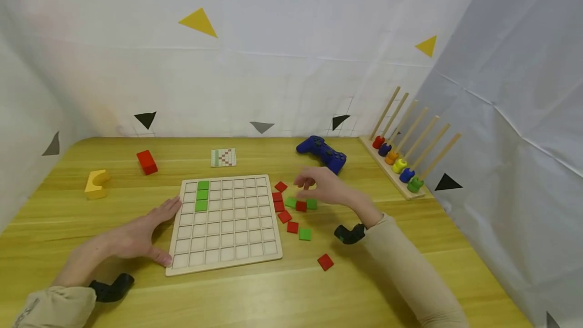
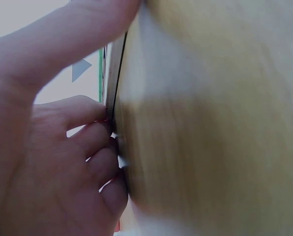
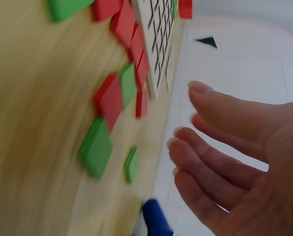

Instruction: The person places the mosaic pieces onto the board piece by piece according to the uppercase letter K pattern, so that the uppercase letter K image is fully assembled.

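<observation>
A pale wooden grid board [image 1: 235, 227] lies on the table, with three green square tiles [image 1: 202, 195] one below another near its upper left corner. My left hand [image 1: 136, 234] is spread along the board's left edge, thumb at the lower corner and fingertips higher up; in the left wrist view the fingertips of that hand [image 2: 62, 147] meet the table beside the edge. Above the loose tiles right of the board hovers my right hand [image 1: 329, 186], fingers loosely bent. Nothing shows between thumb and fingers of this hand [image 3: 235, 152] in the right wrist view.
Loose red tiles [image 1: 293, 227] and green tiles [image 1: 305, 234] are scattered right of the board. Behind lie a small pattern card [image 1: 223, 157] and a blue game controller [image 1: 321, 153]. A peg rack [image 1: 387, 167] stands far right; a red block [image 1: 147, 162] and yellow arch [image 1: 94, 186] sit left.
</observation>
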The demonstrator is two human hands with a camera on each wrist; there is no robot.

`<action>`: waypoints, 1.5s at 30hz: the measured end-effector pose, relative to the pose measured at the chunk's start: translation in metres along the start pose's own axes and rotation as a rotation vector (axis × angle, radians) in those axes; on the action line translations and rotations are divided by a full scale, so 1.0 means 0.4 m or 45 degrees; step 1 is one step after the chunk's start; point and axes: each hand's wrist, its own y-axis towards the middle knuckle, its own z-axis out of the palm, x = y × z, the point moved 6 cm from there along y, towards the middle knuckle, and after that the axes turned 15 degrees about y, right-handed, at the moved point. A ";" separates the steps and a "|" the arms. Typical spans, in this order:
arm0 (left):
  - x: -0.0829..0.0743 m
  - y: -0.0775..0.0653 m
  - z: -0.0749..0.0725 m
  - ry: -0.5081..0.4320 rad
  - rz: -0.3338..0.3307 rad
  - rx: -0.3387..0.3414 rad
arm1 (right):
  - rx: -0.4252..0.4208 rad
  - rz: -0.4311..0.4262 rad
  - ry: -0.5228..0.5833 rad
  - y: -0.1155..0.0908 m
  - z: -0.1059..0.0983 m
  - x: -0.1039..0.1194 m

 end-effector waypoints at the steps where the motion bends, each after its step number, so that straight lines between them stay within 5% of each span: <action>1: 0.001 0.000 0.000 0.001 -0.001 0.002 | -0.003 0.007 -0.013 -0.011 -0.006 -0.008; 8: 0.001 0.001 0.001 0.000 -0.010 0.014 | 0.034 0.050 -0.054 -0.060 -0.024 -0.053; 22: -0.005 -0.004 0.004 0.006 -0.009 -0.003 | 0.133 0.257 -0.069 -0.067 -0.013 -0.103; 45: -0.008 -0.005 -0.004 0.003 0.004 -0.011 | 0.139 0.156 -0.185 -0.058 -0.006 -0.113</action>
